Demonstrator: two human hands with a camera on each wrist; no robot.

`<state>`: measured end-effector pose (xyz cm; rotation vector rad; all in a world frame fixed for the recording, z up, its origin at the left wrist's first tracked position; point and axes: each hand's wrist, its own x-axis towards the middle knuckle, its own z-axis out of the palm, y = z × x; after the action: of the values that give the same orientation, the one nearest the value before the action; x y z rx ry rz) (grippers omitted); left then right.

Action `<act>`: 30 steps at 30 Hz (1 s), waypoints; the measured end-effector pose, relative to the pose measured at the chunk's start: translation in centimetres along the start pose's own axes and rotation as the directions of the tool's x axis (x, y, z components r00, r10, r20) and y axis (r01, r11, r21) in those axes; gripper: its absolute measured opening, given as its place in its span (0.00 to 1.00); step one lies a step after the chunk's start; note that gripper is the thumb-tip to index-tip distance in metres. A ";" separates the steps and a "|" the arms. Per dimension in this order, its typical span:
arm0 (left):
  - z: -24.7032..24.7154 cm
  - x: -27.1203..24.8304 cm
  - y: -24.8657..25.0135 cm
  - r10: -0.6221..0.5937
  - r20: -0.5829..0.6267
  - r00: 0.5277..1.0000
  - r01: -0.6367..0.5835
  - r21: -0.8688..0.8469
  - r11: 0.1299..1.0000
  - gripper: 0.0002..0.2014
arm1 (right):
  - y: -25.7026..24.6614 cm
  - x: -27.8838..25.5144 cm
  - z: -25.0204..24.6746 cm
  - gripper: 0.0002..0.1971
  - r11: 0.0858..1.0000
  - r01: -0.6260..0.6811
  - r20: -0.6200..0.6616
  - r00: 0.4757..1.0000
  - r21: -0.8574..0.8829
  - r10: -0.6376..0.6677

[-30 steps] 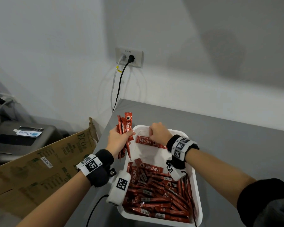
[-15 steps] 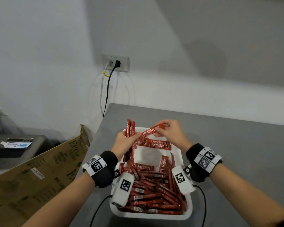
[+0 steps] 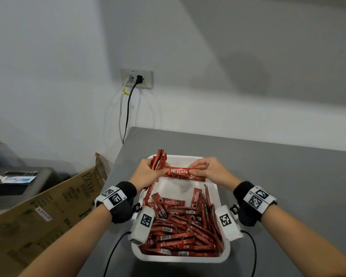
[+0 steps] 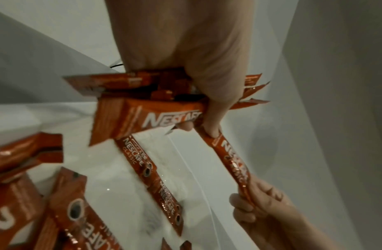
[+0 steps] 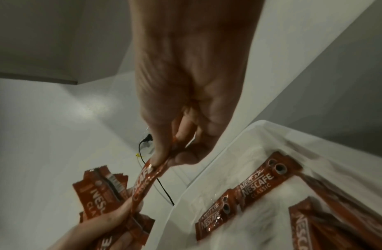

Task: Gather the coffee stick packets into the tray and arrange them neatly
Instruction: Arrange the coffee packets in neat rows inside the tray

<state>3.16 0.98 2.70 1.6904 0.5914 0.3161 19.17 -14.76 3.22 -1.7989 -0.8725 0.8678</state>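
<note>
A plain office-like room: grey table (image 3: pixel 268 166) against bare white wall (image 3: pixel 48 56), wall socket (image 3: pixel 137 78), cardboard box (image 3: pixel 48 212).

1. Your right hand (image 3: pixel 209 170) lifted one packet (image 3: pixel 179 171) from the tray (image 3: pixel 216 188)
2. Its far end now meets your left hand (image 3: pixel 146 173), beside the bundle (image 3: pixel 158 159)

**Grey corner, plain walls**

Pale grey walls (image 3: pixel 228 56) meeting behind a grey worktop (image 3: pixel 268 166). Wall socket (image 3: pixel 136 78) with one black and one white cable hanging. Left: cardboard box (image 3: pixel 48 206) leaning, dark cabinet (image 3: pixel 18 184) behind.
</note>
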 end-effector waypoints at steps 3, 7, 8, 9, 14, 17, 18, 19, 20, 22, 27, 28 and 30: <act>0.2 -0.2 -0.5 0.037 0.030 0.999 -0.038 0.039 0.998 0.02 | 0.0 0.1 -0.3 0.05 0.997 -0.012 0.066 0.998 -0.081 0.018; 0.8 0.4 -1.0 0.028 -0.023 0.999 -0.026 0.069 0.997 0.04 | 0.0 0.5 -0.5 0.05 0.969 0.012 0.034 0.999 -0.248 -0.003; 0.9 0.6 -0.9 0.026 -0.037 0.999 -0.024 0.067 0.997 0.05 | -0.1 0.6 -0.6 0.04 0.961 0.010 0.017 1.000 -0.275 -0.006; 0.9 0.7 -0.8 0.027 -0.043 0.999 -0.024 0.070 0.997 0.05 | -0.1 0.7 -0.6 0.03 0.952 0.015 0.004 1.000 -0.307 -0.014; 1.6 1.3 -0.4 0.036 -0.069 0.997 -0.027 0.133 0.991 0.02 | -0.3 1.6 -0.7 0.06 0.875 0.043 -0.029 0.997 -0.483 -0.065; 1.7 1.9 -0.6 0.022 -0.170 0.985 0.008 0.174 0.985 0.06 | 0.5 2.7 -1.4 0.07 0.845 -0.035 -0.059 0.998 -0.534 0.003; 1.6 2.0 -0.6 0.007 -0.191 0.982 0.025 0.164 0.986 0.05 | 0.8 3.2 -1.6 0.07 0.822 -0.044 -0.059 0.998 -0.568 0.013; 1.5 2.1 -0.7 -0.007 -0.200 0.980 0.037 0.148 0.988 0.04 | 1.1 3.6 -1.5 0.07 0.799 -0.054 -0.056 0.998 -0.599 0.026; 1.4 2.2 -0.8 -0.018 -0.201 0.979 0.045 0.134 0.990 0.04 | 1.4 4.1 -1.4 0.07 0.776 -0.059 -0.045 0.998 -0.628 0.039; 1.2 2.2 -1.0 -0.029 -0.195 0.980 0.053 0.118 0.992 0.04 | 1.9 5.0 -1.0 0.06 0.735 -0.070 -0.012 0.996 -0.675 0.085; 0.6 2.1 -1.5 -0.043 -0.194 0.980 0.062 0.094 0.994 0.04 | 2.4 6.6 -0.2 0.04 0.603 -0.050 0.063 0.984 -0.796 0.165; 0.5 2.1 -1.6 -0.045 -0.194 0.980 0.064 0.091 0.994 0.04 | 2.5 6.8 -0.2 0.04 0.574 -0.041 0.071 0.983 -0.818 0.172; 0.3 2.1 -1.7 -0.043 -0.197 0.979 0.060 0.082 0.995 0.03 | 2.6 7.2 -0.2 0.05 0.513 -0.018 0.087 0.980 -0.858 0.179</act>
<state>4.68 2.08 0.77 1.7366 0.8032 0.4274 23.47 -9.59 -0.46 -2.6874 -1.5050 0.6887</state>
